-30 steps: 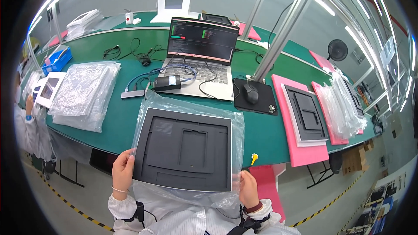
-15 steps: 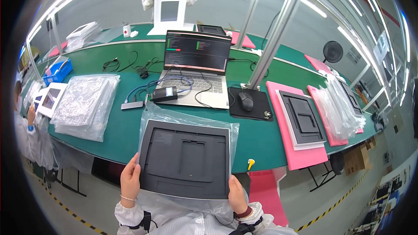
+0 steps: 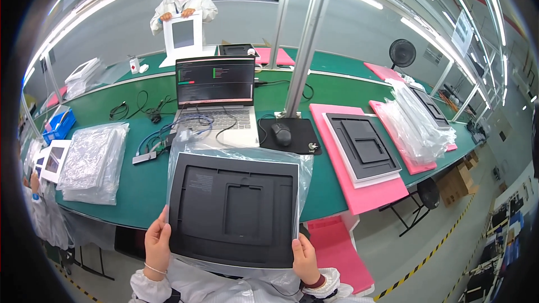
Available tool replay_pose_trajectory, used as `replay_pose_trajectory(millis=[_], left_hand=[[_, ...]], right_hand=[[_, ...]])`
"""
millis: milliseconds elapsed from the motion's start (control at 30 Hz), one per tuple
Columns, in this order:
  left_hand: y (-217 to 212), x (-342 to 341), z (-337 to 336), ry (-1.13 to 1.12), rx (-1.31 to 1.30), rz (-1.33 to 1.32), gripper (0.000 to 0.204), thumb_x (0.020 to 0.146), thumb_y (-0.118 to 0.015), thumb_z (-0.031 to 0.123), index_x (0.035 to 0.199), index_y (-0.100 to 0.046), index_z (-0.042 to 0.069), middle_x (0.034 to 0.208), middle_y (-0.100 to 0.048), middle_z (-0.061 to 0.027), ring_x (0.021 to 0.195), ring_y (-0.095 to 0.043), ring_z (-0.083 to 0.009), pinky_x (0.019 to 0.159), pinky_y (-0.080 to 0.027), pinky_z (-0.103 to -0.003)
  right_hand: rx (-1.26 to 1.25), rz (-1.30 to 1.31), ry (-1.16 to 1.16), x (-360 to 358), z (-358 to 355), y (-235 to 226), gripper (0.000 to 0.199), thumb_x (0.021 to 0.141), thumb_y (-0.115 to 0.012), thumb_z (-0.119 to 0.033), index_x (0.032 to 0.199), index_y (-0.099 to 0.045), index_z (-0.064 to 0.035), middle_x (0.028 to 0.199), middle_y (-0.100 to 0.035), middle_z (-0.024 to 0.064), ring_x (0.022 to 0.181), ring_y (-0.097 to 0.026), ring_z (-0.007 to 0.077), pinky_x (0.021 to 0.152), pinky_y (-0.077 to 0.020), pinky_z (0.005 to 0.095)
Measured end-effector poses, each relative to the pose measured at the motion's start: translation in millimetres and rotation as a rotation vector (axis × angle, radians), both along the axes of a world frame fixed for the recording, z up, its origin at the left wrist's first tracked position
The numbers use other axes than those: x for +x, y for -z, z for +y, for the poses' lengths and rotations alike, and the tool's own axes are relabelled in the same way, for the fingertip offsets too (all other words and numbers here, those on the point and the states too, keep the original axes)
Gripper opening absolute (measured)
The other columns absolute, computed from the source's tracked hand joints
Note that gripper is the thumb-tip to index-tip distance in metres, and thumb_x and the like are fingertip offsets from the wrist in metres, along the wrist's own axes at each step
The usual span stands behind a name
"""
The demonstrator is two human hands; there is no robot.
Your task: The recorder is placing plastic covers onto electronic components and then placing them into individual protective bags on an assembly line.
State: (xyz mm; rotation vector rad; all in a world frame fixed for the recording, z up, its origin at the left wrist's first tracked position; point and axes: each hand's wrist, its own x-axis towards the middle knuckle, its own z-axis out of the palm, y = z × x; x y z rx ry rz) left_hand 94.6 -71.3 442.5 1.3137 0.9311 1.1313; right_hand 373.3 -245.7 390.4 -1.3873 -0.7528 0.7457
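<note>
Step in hand, by appearance: inspection of bagged black panel point(image 3: 234, 209), held upright before chest, above near edge of green bench point(image 3: 140, 191).
Left hand point(image 3: 158, 242) gripping lower left corner through clear bag point(image 3: 188, 146). Right hand point(image 3: 305, 258) gripping lower right corner.
Bag mouth loose above top edge.
Laptop point(image 3: 216, 98), mouse point(image 3: 281, 133) behind; pink foam sheet point(image 3: 359, 191) to right.
Next move likely calls for steady two-handed grip, level panel, clearance from cables point(image 3: 168, 132).

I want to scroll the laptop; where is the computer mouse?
In the head view, the mouse sits on a black pad on the green table, just right of the open laptop.
</note>
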Motion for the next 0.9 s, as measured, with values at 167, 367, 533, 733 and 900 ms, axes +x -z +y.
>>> replay_pose_trajectory(millis=[167,367,533,733,900], left_hand=[[-43.4,47.6,9.9,0.153,0.061,0.089,0.021,0.09,-0.05,0.007,0.071,-0.041,0.003,0.14,-0.04,-0.0143,0.063,-0.028,-0.0027,0.056,-0.028,-0.019],[-65.4,151.1,37.5,0.498,0.186,0.039,0.014,0.092,-0.049,0.009,0.097,-0.056,-0.002,0.127,-0.052,-0.0021,0.073,-0.036,-0.0027,0.068,-0.035,-0.017],[-75.5,258.1,77.2,0.748,0.321,0.195,0.041,0.093,-0.05,0.012,0.133,-0.044,0.004,0.087,-0.049,0.006,0.077,-0.041,-0.0019,0.072,-0.037,-0.017],[-60.6,385.7,109.5,0.703,0.487,0.383,0.02,0.092,-0.052,0.017,0.093,-0.058,-0.002,0.096,-0.063,-0.0063,0.08,-0.052,-0.0094,0.074,-0.044,-0.026],[-53.6,462.0,126.8,0.639,0.627,0.406,0.025,0.091,-0.054,0.019,0.076,-0.049,-0.001,0.066,-0.051,-0.0065,0.063,-0.043,-0.0119,0.06,-0.04,-0.031]], right_hand=[[0.128,0.141,0.125,20.2,-11.7,-10.6,0.032,0.098,-0.041,-0.022,0.111,-0.053,0.0045,0.094,-0.056,0.0004,0.084,-0.047,0.006,0.074,-0.0386,0.0194],[0.165,-0.033,0.413,70.5,-38.3,-20.7,0.032,0.099,-0.041,-0.023,0.105,-0.055,0.0043,0.087,-0.055,-0.0001,0.079,-0.047,0.0073,0.072,-0.0395,0.0213],[0.212,-0.002,0.773,103.4,-39.9,-22.4,0.035,0.098,-0.044,-0.029,0.096,-0.056,0.0035,0.088,-0.057,0.0008,0.082,-0.051,0.0084,0.076,-0.0418,0.0226],[0.3,0.024,0.859,155.4,-26.2,4.7,0.035,0.099,-0.04,-0.028,0.1,-0.055,0.0039,0.092,-0.058,0.004,0.082,-0.052,0.0108,0.075,-0.0416,0.0232],[0.304,0.041,0.968,177.0,-2.9,-6.1,0.033,0.099,-0.04,-0.029,0.094,-0.053,0.001,0.085,-0.054,0.0013,0.076,-0.049,0.0091,0.071,-0.041,0.0232]])
